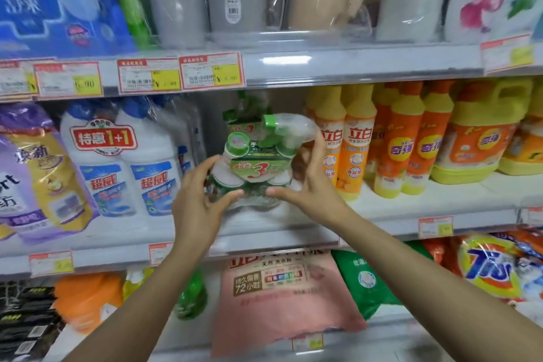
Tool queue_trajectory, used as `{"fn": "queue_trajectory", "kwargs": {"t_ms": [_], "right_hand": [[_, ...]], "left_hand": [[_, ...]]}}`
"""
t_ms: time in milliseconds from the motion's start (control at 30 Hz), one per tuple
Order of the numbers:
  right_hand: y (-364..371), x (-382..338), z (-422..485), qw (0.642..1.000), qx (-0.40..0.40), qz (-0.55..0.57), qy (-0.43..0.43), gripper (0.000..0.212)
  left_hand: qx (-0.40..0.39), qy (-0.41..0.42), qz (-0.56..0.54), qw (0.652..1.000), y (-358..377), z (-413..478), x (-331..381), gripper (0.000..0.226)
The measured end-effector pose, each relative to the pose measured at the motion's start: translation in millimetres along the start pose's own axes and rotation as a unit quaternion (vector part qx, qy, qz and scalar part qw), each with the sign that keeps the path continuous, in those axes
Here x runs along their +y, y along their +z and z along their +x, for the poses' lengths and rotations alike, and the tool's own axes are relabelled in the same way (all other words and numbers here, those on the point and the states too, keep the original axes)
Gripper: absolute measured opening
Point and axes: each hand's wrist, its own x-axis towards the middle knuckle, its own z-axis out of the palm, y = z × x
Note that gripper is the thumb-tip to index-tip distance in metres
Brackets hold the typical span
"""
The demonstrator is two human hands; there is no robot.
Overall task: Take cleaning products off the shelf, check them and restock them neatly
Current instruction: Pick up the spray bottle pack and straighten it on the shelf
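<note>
1. While both hands hold it, the green three-bottle pack (255, 161) is at the middle shelf (411, 209), in the gap between the white bottles (123, 167) and the orange-and-yellow bottles (352, 150).
2. The left hand (199, 203) grips the left side of the pack, with fingers spread and bent round it and the thumb on the lower front.
3. The right hand (311, 185) grips the right side, with fingers curled up beside the spray trigger and the thumb on the lower front.
4. The bottom of the pack is blurred, so I cannot tell if it rests on the shelf.
5. A pink bag (282, 297) lies on the shelf below.
</note>
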Motion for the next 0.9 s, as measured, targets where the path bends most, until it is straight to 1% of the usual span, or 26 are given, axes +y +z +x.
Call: {"fn": "queue_trajectory", "kwargs": {"t_ms": [67,133,167,267,300,467,600,733,800,833,900], "right_hand": [[3.5,17.9,11.5,0.999,0.019,-0.04,0.016,0.125],[4.7,28.5,25.2,0.996,0.026,-0.079,0.03,0.124],[5.8,32.8,32.2,0.995,0.023,-0.096,0.034,0.12],[14.3,47.5,50.8,0.985,0.013,-0.172,0.024,0.098],[17.8,51.9,55.6,0.982,0.018,-0.185,0.022,0.093],[21.8,66.8,76.9,0.98,0.037,-0.194,0.03,0.086],[23.4,75.3,84.8,0.982,0.037,-0.184,0.034,0.082],[23.3,75.3,87.4,0.984,0.027,-0.168,0.044,0.082],[24.1,70.4,78.2,0.984,0.029,-0.173,0.038,0.086],[24.6,66.4,69.0,0.982,0.034,-0.183,0.031,0.087],[23.3,55.9,40.1,0.982,0.044,-0.184,0.008,0.082]], "left_hand": [[-0.012,-0.017,-0.005,1.0,9.4,11.5,-8.9,0.066],[-0.022,-0.043,-0.016,0.999,19.7,20.1,-17.9,0.067],[-0.025,-0.05,-0.023,0.998,24.6,22.9,-20.7,0.067],[-0.032,-0.08,-0.048,0.995,40.4,33.4,-33.3,0.063],[-0.033,-0.089,-0.047,0.994,44.8,38.2,-37.9,0.063],[-0.04,-0.088,0.025,0.995,60.0,68.7,-55.9,0.074],[-0.038,-0.09,0.035,0.995,65.2,78.3,-57.4,0.068],[-0.071,-0.093,0.044,0.992,65.3,76.3,-55.2,0.065],[-0.091,-0.077,0.079,0.99,60.4,62.6,-44.4,0.065],[-0.086,-0.056,0.101,0.99,56.5,52.1,-37.2,0.066],[-0.056,0.022,0.117,0.991,45.6,25.5,-21.0,0.064]]}}
